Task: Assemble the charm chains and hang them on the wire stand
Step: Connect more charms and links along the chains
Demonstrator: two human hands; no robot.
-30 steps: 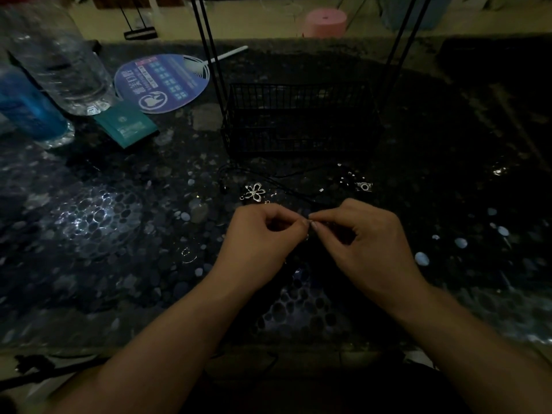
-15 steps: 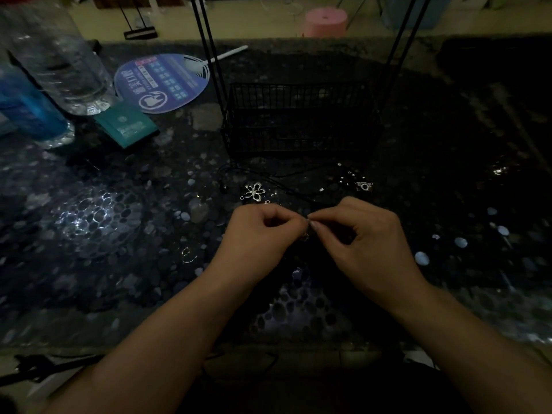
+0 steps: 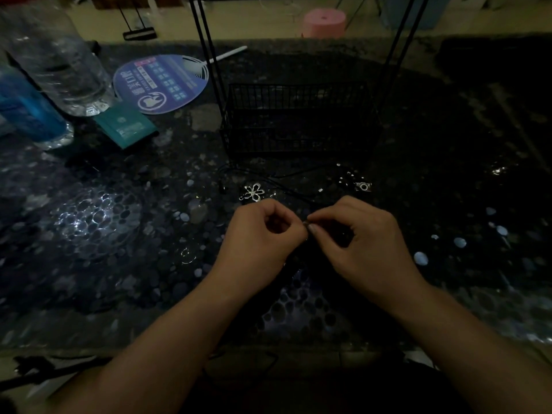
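Silver glints between my fingertips: my left hand (image 3: 263, 234) and right hand (image 3: 363, 239) meet, each pinched shut on a tiny chain piece (image 3: 306, 225) too small to make out. Just beyond the left hand lies a flower charm (image 3: 254, 191); beyond the right, a camera charm (image 3: 363, 186). Farther out stands the black wire stand (image 3: 298, 121).

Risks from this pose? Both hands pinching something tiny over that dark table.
1. The left hand and right hand meet fingertip to fingertip on a piece too small to make out; if it slips, it would likely vanish against the dark speckled table.
2. Dim light makes lining up small links error-prone.
3. The flower charm and camera charm lie loose just beyond the knuckles; a forward reach toward the wire stand might knock them.
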